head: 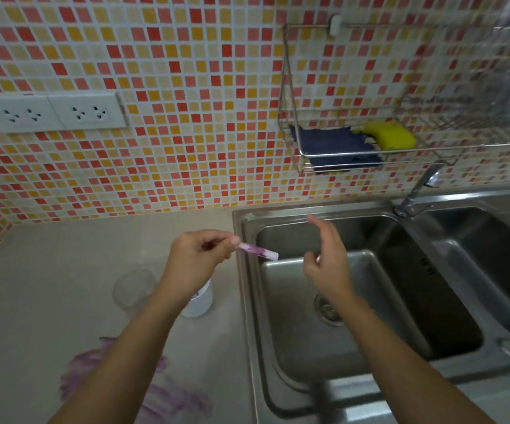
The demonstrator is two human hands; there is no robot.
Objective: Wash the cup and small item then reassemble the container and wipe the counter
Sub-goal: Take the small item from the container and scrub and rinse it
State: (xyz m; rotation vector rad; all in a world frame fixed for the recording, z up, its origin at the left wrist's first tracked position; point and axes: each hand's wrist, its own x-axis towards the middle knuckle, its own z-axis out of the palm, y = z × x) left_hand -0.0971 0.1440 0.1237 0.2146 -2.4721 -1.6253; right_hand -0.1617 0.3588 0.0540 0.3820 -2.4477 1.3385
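Note:
My left hand (197, 255) pinches a small white stick-like item (258, 250) smeared with purple, holding it over the left rim of the sink (247, 289). My right hand (327, 258) hovers above the left basin with loosely spread fingers and holds nothing. On the counter (33, 301) a white cup (200, 299) stands partly hidden behind my left forearm. A clear plastic lid or container (133, 289) lies just left of it. Purple smears (162, 393) stain the counter near the front edge.
A double steel sink fills the right side, with a drain (328, 310) and a faucet (415, 194) at the back. A wire rack (354, 154) on the tiled wall holds a blue cloth (333, 148) and a yellow sponge (391, 134). Wall sockets (55, 113) sit at left.

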